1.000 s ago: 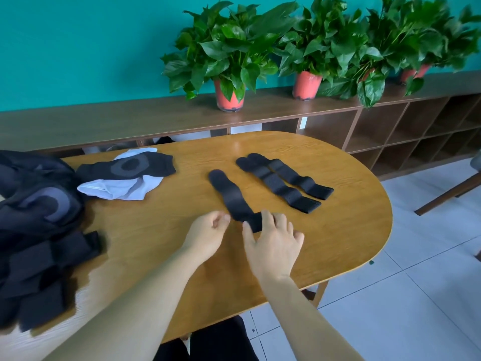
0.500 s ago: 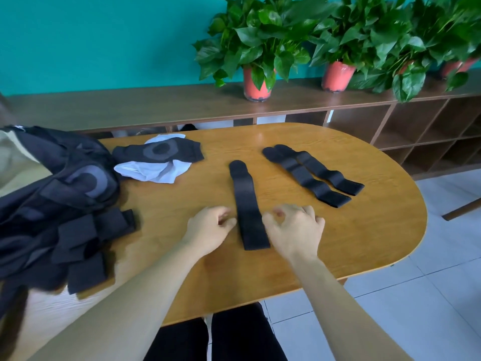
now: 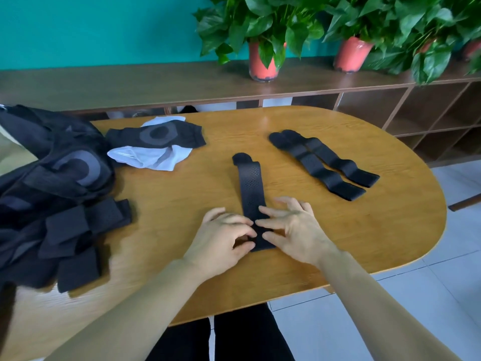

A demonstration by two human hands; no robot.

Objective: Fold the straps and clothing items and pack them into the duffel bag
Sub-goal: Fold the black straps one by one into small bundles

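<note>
Strap (image 3: 251, 186): laid flat on the worktop (image 3: 338, 230), long axis pointed straight away from the body, near end held between both hands.
Left hand (image 3: 221, 238): grip pinched on the near corner.
Right hand (image 3: 296, 230): grip apart, fingertips rested on the strap.

Left hand (image 3: 221, 238) pinches the black strap (image 3: 251, 183) at its near end; right hand (image 3: 294, 230) lies spread on it.

Black perforated strap (image 3: 250, 188) flat, lengthwise; two wavy black straps (image 3: 317, 169) side by side to its right.
</note>
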